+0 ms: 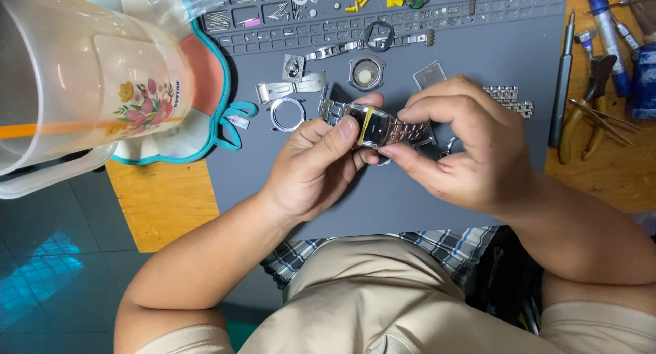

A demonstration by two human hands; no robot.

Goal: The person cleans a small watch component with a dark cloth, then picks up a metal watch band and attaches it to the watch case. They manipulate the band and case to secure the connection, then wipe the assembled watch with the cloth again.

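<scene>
Grey rubber covers most of the desk: a big work mat with little trays along its far edge. At ten o'clock from the hands stands a large see-through plastic jug with painted flowers. Both hands meet in the middle of the mat. The left hand and the right hand are curled shut on a silver wristwatch with a dark face and a yellow band round its case. The left thumb presses on the case, and the right fingers pinch the metal strap. The watch is held up just above the mat, not lying on it. It looks like the step in hand is fitting or checking the strap where it joins the case. The next move likely calls for a firm hold and small, careful finger work. At three o'clock lie pliers and a thin dark tool. At twelve o'clock sits a round watch part, and at ten o'clock a bare metal ring lies close by.
</scene>
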